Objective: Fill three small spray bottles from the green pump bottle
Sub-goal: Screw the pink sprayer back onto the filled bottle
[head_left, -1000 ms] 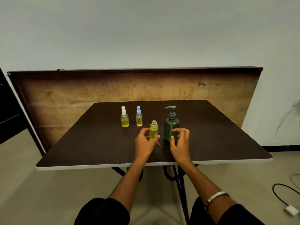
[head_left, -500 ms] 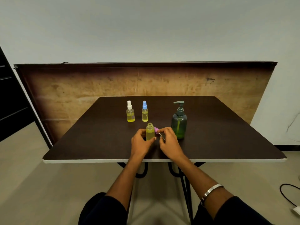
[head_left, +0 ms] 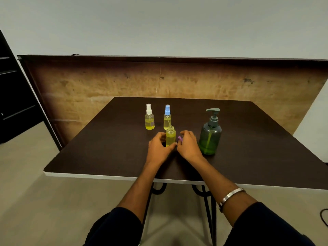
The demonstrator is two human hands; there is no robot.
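Note:
An uncapped small bottle (head_left: 170,136) of yellow liquid stands upright on the dark table (head_left: 106,139). My left hand (head_left: 158,149) grips its lower part. Just right of it my right hand (head_left: 188,146) pinches a purple spray cap (head_left: 180,138), level with the bottle's middle. Behind stand two capped small bottles with yellow liquid, one with a white cap (head_left: 149,117) and one with a blue cap (head_left: 167,117). The green pump bottle (head_left: 210,134) stands upright to the right of my right hand, untouched.
A brown board (head_left: 106,82) leans against the wall behind the table. A dark shelf unit (head_left: 12,96) stands at the left. The table's white front edge (head_left: 106,176) runs below my wrists. A black cable (head_left: 324,216) lies on the floor at right.
My right hand left the green pump bottle, moved left and picked up the purple cap beside the open bottle. My left hand kept hold of that bottle. The view shifted.

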